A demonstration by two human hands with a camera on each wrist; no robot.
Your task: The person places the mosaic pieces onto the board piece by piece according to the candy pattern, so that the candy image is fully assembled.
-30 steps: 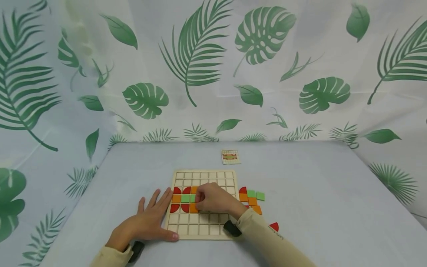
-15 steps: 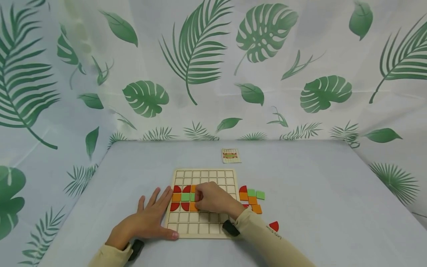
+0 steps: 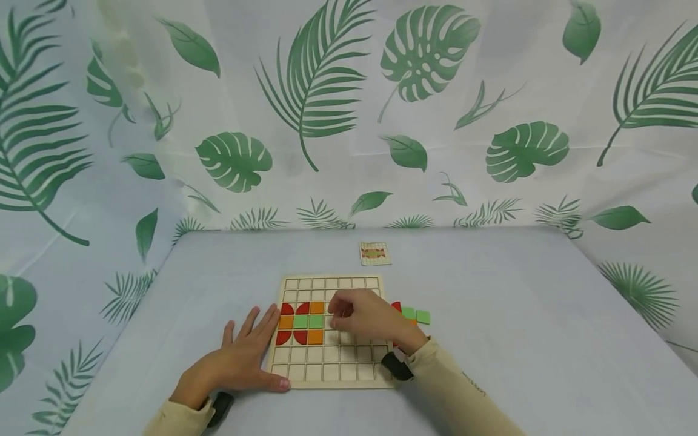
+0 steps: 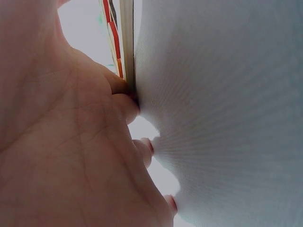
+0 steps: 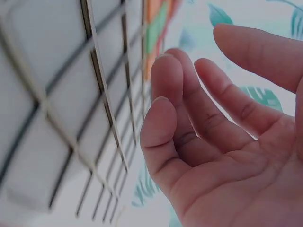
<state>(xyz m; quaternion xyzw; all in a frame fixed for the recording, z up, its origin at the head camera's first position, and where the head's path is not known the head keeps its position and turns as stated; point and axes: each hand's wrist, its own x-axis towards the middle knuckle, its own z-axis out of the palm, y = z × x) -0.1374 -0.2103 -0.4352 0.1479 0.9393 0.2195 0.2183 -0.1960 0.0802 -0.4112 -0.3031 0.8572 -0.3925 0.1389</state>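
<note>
A wooden grid board (image 3: 313,372) lies on the table in the head view. Its left columns hold red quarter-circle tiles (image 3: 284,337), orange square tiles (image 3: 315,337) and green square tiles (image 3: 300,321). The left hand (image 3: 240,360) rests beside the board, fingers spread, with fingertips and thumb at its left edge. Above the cells right of the tiles hovers the right hand (image 3: 371,315). In the right wrist view its fingers (image 5: 163,78) bend loosely, the thumb (image 5: 255,52) stands apart, and nothing is between them.
Loose green tiles (image 3: 422,317) and other red and orange ones lie right of the board, partly hidden by the right hand and forearm. Behind the board lies a small pattern card (image 3: 374,254). A leaf-printed curtain (image 3: 327,151) closes off the table's far side.
The right hand has lifted off the orange and green tiles and shifted right, its thumb now apart from the fingers. A second green tile now shows fully. The left hand stays put.
</note>
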